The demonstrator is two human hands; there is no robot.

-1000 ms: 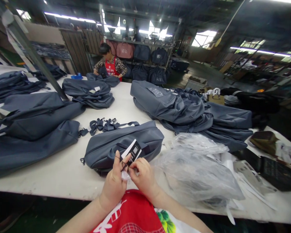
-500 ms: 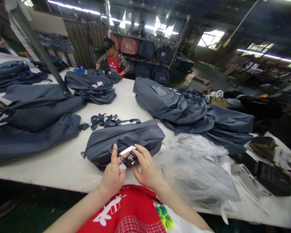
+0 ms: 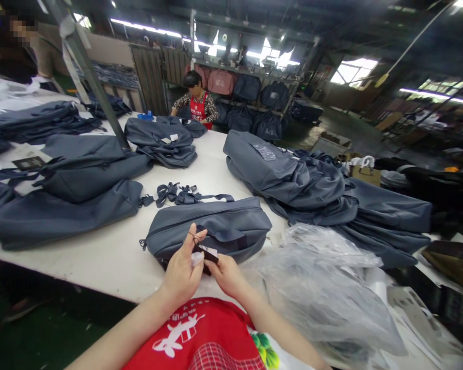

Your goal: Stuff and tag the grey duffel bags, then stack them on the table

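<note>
A dark blue zippered bag (image 3: pixel 212 218) lies on the white table in front of me. Above its near side, my left hand (image 3: pixel 185 264) has a thin dark cord looped over its raised fingers, and a small whitish piece sits by its thumb. Pinched in my right hand (image 3: pixel 227 272) are black and white hang tags (image 3: pixel 207 255), their faces turned mostly away. The cord appears to run to these tags; whether it is fastened to the bag's handle I cannot tell.
Clear plastic bags (image 3: pixel 327 293) heap up at my right. More blue bags pile behind them (image 3: pixel 289 174) and at the left (image 3: pixel 73 205). Buckled straps (image 3: pixel 177 194) lie beyond the nearest bag. A slanted metal post (image 3: pixel 96 82) stands at left; a person in a red apron (image 3: pixel 199 108) is across the table.
My right hand has closed on the hang tags and turned them, so the printed black face no longer shows. My left fingers now bend with the cord around them. The view has shifted left.
</note>
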